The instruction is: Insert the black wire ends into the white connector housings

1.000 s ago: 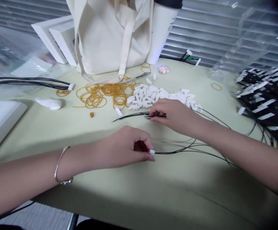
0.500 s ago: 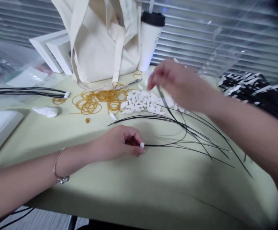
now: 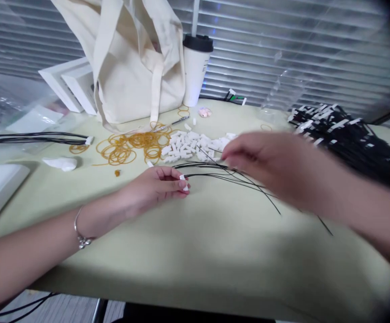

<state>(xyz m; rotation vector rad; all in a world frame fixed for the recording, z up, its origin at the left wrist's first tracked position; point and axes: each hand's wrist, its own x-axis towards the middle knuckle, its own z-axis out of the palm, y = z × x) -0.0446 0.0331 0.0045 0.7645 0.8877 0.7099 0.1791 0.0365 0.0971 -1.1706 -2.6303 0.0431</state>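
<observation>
My left hand (image 3: 168, 183) pinches a small white plug housing (image 3: 183, 183) between thumb and fingers, just above the table. Thin black wires (image 3: 211, 175) run rightward from the housing. My right hand (image 3: 265, 166), blurred by motion, hovers over these wires with its fingers curled together. Whatever lies between its fingertips is hidden. More loose black wires (image 3: 262, 190) cross beneath and beside it. Behind both hands lies a pile of small white plug housings (image 3: 188, 146); the right fingertips are close to its right end.
Yellow rubber bands (image 3: 121, 148) and a pen-like metal tool (image 3: 178, 121) lie left of the pile. Behind stand a canvas bag (image 3: 131, 89) and a lidded cup (image 3: 197, 72). Bundled black cables (image 3: 343, 134) fill the far right; a wired plug (image 3: 88, 141) lies left.
My right hand has come down and rightward from its raised position, where black wires hung at its fingers. My left hand, still on the housing, has moved slightly up and left in view.
</observation>
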